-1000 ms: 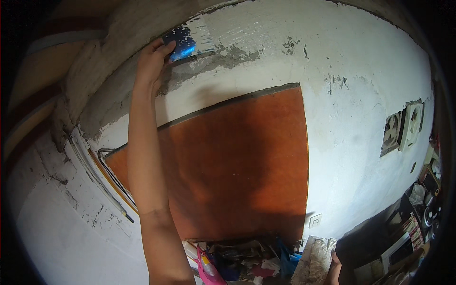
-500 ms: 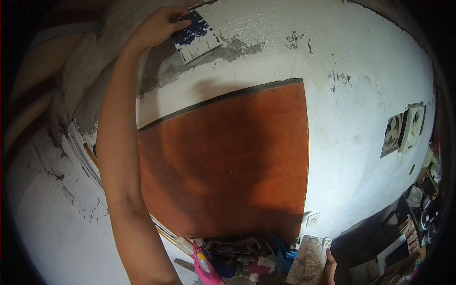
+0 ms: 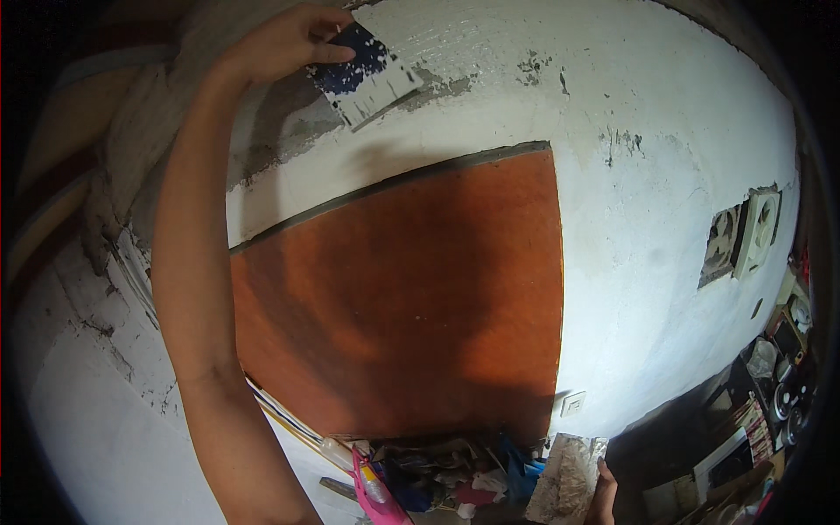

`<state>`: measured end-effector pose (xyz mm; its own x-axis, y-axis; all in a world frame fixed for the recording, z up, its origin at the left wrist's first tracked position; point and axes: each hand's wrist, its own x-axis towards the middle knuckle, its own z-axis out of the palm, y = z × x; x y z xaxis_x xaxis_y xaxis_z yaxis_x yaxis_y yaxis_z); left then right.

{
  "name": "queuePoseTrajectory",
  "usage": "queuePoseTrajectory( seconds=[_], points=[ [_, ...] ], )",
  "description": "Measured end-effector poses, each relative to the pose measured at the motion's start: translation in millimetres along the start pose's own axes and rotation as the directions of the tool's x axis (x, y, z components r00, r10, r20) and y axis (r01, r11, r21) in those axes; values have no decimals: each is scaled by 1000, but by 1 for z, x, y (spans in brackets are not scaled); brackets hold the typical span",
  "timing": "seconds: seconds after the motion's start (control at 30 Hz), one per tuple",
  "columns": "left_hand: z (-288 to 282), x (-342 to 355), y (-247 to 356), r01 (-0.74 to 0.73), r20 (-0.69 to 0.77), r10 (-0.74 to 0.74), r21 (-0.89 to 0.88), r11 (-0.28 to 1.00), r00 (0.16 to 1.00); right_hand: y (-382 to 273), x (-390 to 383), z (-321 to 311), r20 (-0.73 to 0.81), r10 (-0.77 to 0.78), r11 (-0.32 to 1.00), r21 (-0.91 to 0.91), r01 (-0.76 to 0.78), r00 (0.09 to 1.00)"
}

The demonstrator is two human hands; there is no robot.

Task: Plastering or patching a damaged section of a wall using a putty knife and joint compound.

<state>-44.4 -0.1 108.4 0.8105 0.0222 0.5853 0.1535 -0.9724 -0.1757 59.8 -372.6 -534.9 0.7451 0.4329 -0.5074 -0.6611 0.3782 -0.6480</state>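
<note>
My left hand is raised high, fingers and thumb closed on a flat dark-blue scraper smeared with white, held against the upper wall over a rough grey strip of bare plaster. Below that strip is an orange panel with a dark top edge, crossed by shadows. At the lower right, my right hand grips a flat board coated with pale, lumpy material, partly cut off by the picture's edge.
Heaped bags and cloths, including a pink bag, lie below the panel. Household clutter lines the right side. A switch and wall fittings are on the right wall; loose cables run down the left corner.
Since a second ago my left hand has moved up and leftward and the scraper has turned, its white-smeared edge now angled downward. My right hand and board have shifted slightly left.
</note>
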Motion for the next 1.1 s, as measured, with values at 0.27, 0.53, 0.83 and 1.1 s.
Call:
queuePoseTrajectory(
  seconds=[0.27, 0.53, 0.83, 1.1],
  points=[
    [12, 11, 21, -93, 46, 81, 498, 862, 996, 0, 4, 3, 55, 60, 998, 32, -62, 997],
    [41, 3, 31, -6, -189, 121, 518, 856, 975, 15, 13, -7, 347, 51, 967, 218, -133, 937],
    [38, 9, 13, 13, -290, 176, 550, 835, 941, 11, 7, 2, 262, -19, 978, 206, -37, 965],
    [34, 16, -3, 43, -355, 203, 577, 816, 913, 21, 8, -16, 198, -42, 990, 138, 15, 979]
  ],
)
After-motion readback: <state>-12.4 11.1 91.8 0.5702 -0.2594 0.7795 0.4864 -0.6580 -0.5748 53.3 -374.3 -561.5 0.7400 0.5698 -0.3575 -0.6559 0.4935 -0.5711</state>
